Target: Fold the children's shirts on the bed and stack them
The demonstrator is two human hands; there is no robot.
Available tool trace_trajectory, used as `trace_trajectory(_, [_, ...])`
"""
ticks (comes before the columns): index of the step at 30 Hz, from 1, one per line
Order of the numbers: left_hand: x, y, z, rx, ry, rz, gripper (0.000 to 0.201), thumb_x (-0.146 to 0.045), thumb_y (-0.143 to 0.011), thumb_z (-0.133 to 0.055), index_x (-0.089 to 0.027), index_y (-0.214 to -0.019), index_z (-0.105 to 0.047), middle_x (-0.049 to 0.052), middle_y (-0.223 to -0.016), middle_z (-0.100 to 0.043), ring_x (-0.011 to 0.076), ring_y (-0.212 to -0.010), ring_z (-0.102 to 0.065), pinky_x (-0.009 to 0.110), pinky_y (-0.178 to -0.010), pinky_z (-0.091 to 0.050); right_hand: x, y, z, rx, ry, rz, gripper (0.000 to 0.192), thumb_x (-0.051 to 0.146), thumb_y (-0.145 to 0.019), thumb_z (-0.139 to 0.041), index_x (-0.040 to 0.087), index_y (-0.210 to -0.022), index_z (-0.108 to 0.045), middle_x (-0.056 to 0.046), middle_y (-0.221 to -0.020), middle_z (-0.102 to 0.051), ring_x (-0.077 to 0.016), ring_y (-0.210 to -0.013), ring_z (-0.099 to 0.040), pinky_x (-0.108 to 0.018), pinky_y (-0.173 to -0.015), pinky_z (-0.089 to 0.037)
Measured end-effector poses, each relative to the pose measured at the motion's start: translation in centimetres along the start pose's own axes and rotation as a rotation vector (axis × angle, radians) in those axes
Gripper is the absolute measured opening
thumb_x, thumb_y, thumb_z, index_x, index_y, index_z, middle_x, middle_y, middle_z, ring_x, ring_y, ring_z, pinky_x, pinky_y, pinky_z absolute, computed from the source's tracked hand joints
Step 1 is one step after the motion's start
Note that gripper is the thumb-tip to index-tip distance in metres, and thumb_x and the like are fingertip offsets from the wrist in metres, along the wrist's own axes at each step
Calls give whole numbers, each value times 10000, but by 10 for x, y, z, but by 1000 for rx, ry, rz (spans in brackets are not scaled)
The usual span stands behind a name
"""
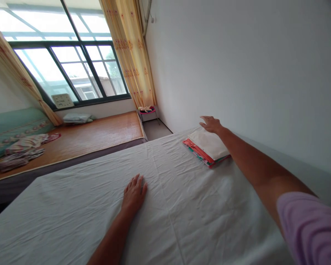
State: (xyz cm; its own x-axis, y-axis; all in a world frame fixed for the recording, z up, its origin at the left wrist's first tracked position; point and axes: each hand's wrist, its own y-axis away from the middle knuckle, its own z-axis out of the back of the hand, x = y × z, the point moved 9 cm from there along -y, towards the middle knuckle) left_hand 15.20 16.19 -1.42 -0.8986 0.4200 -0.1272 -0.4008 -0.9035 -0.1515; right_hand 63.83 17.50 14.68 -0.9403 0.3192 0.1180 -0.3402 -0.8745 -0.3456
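My left hand (134, 191) lies flat on a white sheet (79, 206) spread over a broad flat surface, its fingers stretched out. At the far right, my right hand (210, 124) is held out near the wall with its fingers extended and nothing in them. Just below that hand rests a stack of folded cloth (206, 145), white on top with red and some green and pink layers showing at its near edge. My forearm covers part of the stack's right side. Whether the right hand touches the sheet behind the stack, I cannot tell.
A white wall (237, 66) runs along the right side. Beyond the sheet stands a low bed with a brown mat (105, 132), holding crumpled clothes (24, 147) and a folded pale cloth (77, 117). A pink stool (149, 110) stands by the curtain (132, 55). A square clock (62, 101) leans at the window.
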Motion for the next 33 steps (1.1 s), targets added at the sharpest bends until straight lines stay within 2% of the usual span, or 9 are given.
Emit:
trace_trajectory(3, [-2, 1, 0, -2, -8, -20, 483, -389, -969, -347, -171, -1387, -455, 109, -1484, -413, 263, -1385, -336, 435, -1114, -287, 2, 22, -35, 65, -33, 36, 517, 495, -967, -272, 282, -1408, -437, -62, -1484, -427, -270, -1347, -355, -504, -1085, -286])
trace_trajectory(5, [-3, 0, 0, 1, -14, -30, 480, -393, -970, -343, -176, -1381, -461, 106, -1478, -423, 261, -1385, -335, 435, -1115, -284, 11, 45, -71, 169, -23, 69, 527, 513, -954, -304, 307, -1426, -412, -43, -1514, -383, -278, -1378, -309, -526, -1103, -240])
trace_trajectory(7, [-4, 0, 0, 10, -22, -35, 479, -394, -973, -330, -178, -1381, -460, 101, -1478, -423, 259, -1385, -333, 431, -1115, -283, 21, 66, -99, 195, 5, 90, 548, 521, -947, -309, 327, -1458, -356, -17, -1557, -300, -290, -1414, -237, -561, -1113, -185])
trace_trajectory(10, [-7, -1, 1, 20, -30, -35, 476, -389, -976, -317, -176, -1378, -459, 96, -1477, -424, 254, -1383, -333, 419, -1116, -279, 29, 83, -118, 170, 37, 80, 552, 506, -952, -290, 331, -1474, -323, 0, -1570, -265, -286, -1426, -204, -562, -1117, -164])
trace_trajectory(17, [-9, 1, 3, 24, -7, -36, 470, -391, -966, -346, -194, -1377, -460, 87, -1477, -427, 250, -1387, -325, 414, -1117, -278, 32, 89, -98, 29, 48, 100, 510, 460, -961, -282, 284, -1409, -450, -34, -1504, -401, -263, -1376, -305, -499, -1115, -208])
trace_trajectory(28, [-12, 3, 7, 28, 23, -46, 451, -373, -961, -363, -228, -1371, -480, 61, -1476, -435, 236, -1383, -328, 417, -1122, -272, 31, 88, -100, -16, 29, 123, 465, 396, -945, -361, 258, -1366, -502, -63, -1463, -455, -287, -1351, -338, -521, -1091, -234])
trace_trajectory(31, [-12, 3, 6, 27, 14, -51, 457, -370, -964, -355, -214, -1375, -481, 69, -1474, -436, 245, -1387, -323, 431, -1122, -276, 30, 84, -95, 3, -28, 121, 440, 308, -945, -348, 221, -1330, -543, -65, -1424, -502, -254, -1326, -385, -445, -1105, -258])
trace_trajectory(33, [-12, 1, 6, 29, 2, -58, 459, -365, -967, -345, -204, -1374, -483, 75, -1474, -435, 251, -1388, -323, 442, -1119, -284, 14, 80, -85, -14, -95, 52, 443, 223, -930, -334, 178, -1305, -567, -92, -1370, -552, -236, -1270, -454, -382, -1074, -316])
